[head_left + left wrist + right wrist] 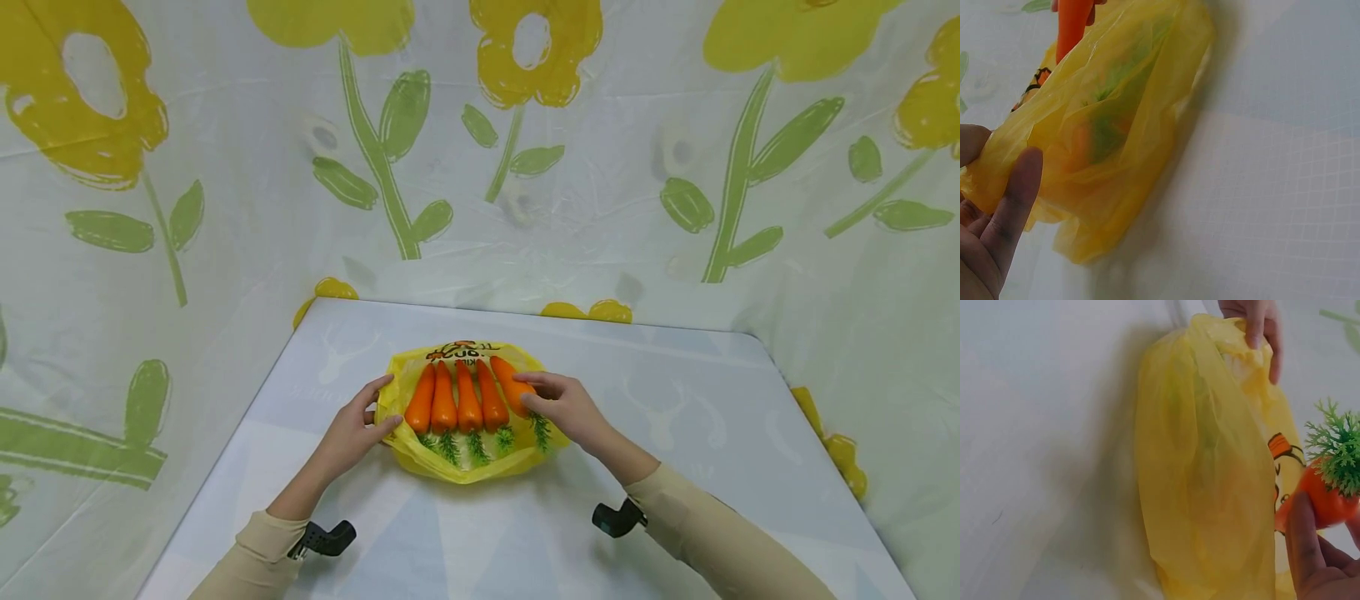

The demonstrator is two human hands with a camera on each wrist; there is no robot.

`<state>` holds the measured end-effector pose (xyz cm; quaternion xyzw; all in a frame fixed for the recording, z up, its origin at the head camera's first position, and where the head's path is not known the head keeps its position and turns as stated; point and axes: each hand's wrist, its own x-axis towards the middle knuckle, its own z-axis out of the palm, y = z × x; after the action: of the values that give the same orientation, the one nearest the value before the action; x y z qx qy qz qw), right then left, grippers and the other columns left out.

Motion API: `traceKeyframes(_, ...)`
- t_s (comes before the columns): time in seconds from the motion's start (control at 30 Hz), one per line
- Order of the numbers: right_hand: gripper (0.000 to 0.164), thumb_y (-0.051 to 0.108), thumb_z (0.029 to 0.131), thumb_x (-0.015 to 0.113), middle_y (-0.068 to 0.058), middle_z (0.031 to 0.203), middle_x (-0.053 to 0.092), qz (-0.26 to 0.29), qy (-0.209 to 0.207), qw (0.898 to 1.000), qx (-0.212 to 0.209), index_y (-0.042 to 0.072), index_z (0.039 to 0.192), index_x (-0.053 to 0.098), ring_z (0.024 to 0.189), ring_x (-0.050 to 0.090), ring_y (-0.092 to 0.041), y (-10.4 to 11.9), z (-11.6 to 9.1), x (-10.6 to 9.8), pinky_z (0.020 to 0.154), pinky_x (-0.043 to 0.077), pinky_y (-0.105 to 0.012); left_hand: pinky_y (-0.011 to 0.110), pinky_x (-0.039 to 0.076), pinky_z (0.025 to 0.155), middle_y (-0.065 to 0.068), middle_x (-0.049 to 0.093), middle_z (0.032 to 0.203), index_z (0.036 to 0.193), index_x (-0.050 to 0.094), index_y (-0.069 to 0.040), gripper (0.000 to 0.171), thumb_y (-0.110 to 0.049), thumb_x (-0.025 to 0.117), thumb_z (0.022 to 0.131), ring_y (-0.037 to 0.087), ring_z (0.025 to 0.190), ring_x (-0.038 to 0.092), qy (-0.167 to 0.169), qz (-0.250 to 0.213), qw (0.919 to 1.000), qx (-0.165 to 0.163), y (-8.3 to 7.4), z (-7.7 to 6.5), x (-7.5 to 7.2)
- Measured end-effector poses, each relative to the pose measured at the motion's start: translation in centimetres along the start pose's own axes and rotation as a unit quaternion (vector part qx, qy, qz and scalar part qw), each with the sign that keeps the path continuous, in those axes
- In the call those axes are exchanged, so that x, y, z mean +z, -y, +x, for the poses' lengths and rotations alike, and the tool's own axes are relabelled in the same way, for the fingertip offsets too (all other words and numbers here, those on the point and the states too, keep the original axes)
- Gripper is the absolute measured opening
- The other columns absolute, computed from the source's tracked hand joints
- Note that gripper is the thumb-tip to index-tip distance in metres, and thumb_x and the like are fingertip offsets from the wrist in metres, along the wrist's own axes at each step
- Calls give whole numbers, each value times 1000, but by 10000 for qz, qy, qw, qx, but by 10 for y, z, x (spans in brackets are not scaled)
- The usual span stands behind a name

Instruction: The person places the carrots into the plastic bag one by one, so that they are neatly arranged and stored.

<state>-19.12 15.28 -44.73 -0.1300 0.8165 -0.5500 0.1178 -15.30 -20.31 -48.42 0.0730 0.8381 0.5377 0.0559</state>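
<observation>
A yellow plastic bag with dark lettering lies on the table, its mouth spread wide. Inside it several orange carrots with green leafy tops are lined up side by side. My left hand pinches the bag's left edge; the left wrist view shows thumb and fingers on the thin plastic. At the bag's right side my right hand grips the rightmost carrot, which leans with its leafy end toward me. In the right wrist view that carrot sits between thumb and fingers, near the bag's opening.
The pale table stretches to both sides of the bag, with its back edge against a hanging curtain printed with yellow flowers. A black wrist camera is strapped to the left sleeve, another black wrist camera to the right.
</observation>
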Motion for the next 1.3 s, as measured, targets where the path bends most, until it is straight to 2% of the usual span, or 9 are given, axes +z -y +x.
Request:
traceKeyframes(0.27,36,21,97,71,-13,136,64,-7,-23,10000,12,13,133,69,121,61,-32,3,9,13,97,53,-46,30,61,77,27,51,140,158,31,-6,71,-17,69,99,36,111,67,13,-21,10000,18,0,-1,0)
traceKeyframes(0.5,37,26,96,73,-10,132,66,-86,-87,9999,33,16,131,71,120,61,-29,2,20,23,93,54,-42,33,61,76,29,51,140,158,29,-4,73,-15,69,98,38,111,67,-11,10,10000,85,1,-2,0)
traceKeyframes(0.8,35,24,95,74,-8,128,68,-233,-187,9994,193,18,129,72,115,64,-25,2,32,32,81,54,-32,30,60,77,27,51,140,158,31,-5,71,-17,69,99,36,111,67,2,-3,10000,94,1,-3,-1)
traceKeyframes(0.97,35,22,94,74,-5,127,69,-711,-306,9970,60,17,129,72,107,64,-22,-1,33,32,79,53,-32,27,60,76,26,52,139,157,32,-7,71,-18,70,98,34,110,68,1,-37,10000,66,2,-2,-1)
traceKeyframes(1.13,35,20,92,75,-3,123,70,-1355,-327,9901,-132,17,127,73,100,63,-23,-5,32,29,76,52,-33,28,60,75,27,52,137,157,32,-6,71,-18,69,99,34,108,68,20,-78,9999,130,2,-2,-1)
traceKeyframes(1.3,35,20,92,73,-3,126,69,-1738,-306,9842,-165,16,126,73,101,63,-22,-10,31,27,81,53,-35,28,60,75,26,52,137,157,32,-7,71,-18,70,98,34,108,68,19,-131,9999,78,3,-1,-1)
